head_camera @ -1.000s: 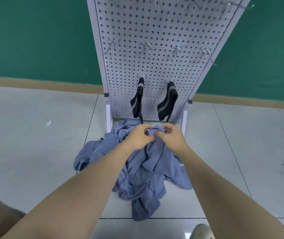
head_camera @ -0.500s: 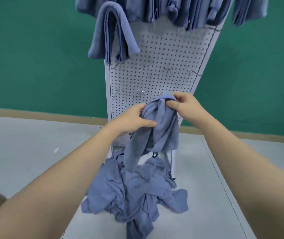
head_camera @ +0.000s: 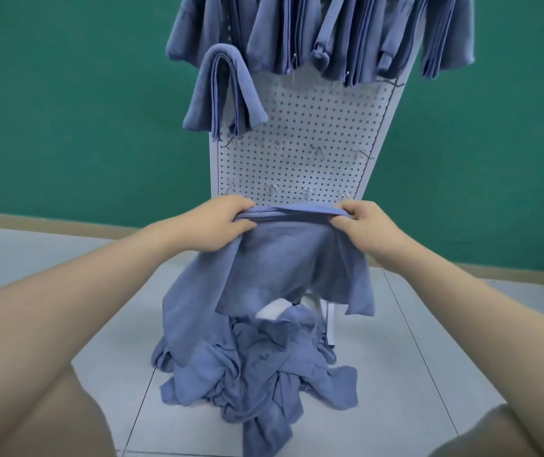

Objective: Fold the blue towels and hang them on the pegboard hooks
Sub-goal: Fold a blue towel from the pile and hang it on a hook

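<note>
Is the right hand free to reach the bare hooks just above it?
Probably not yet: the right hand and left hand both grip the towel, though the hooks are unobstructed.

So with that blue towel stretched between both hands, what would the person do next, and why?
Probably bring the two hands together to fold it in half. The left hand and right hand each grip the top edge of the held towel, which hangs open and unfolded, while the hung towels on the pegboard are folded.
</note>
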Demonstrator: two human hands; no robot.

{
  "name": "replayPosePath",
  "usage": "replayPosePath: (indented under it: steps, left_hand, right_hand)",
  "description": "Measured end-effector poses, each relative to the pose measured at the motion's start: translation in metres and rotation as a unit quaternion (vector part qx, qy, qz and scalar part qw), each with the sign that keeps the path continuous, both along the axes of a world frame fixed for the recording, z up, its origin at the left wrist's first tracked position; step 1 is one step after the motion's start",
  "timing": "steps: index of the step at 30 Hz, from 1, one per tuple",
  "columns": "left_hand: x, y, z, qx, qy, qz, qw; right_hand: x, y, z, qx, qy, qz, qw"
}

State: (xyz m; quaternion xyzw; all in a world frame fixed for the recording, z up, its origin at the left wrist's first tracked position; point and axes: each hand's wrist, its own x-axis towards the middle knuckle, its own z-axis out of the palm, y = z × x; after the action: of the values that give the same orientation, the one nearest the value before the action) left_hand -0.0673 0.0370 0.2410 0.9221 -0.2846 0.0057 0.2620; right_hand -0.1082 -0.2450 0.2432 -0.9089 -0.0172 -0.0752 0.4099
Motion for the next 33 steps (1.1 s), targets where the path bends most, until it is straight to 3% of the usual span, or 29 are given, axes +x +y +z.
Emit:
replayPosePath:
  steps: [7,13,17,21,26,30,33]
  left_hand:
    - [0.001,0.01,-0.008,-0.067,0.098,-0.001,0.993]
    - [-0.001,0.005,-0.009,-0.039,0.163,-0.047,0.985]
    - [0.005,0.004,-0.017,0.081,0.092,-0.025,0.992]
    - [0.004,0.002,-0.025,0.082,0.086,-0.032,0.992]
    - [0.001,-0.003,-0.032,0.071,0.158,-0.051,0.984]
    - [-0.009,-0.013,-0.031,0.002,0.284,-0.077,0.956]
    - [-0.015,-0.022,-0.032,0.015,0.289,-0.073,0.954]
  right_hand:
    - [0.005,0.003,-0.017,0.137,0.109,0.028,0.984]
    - [0.007,0.015,-0.017,0.132,0.112,0.039,0.984]
    - [0.008,0.021,-0.02,0.106,0.116,0.071,0.985]
    - [0.005,0.026,-0.025,0.076,0.119,0.09,0.986]
    - [0.007,0.026,-0.031,0.052,0.1,0.088,0.99]
    - [0.008,0.032,-0.032,0.04,0.082,0.092,0.992]
    - [0.008,0.037,-0.031,0.031,0.078,0.091,0.992]
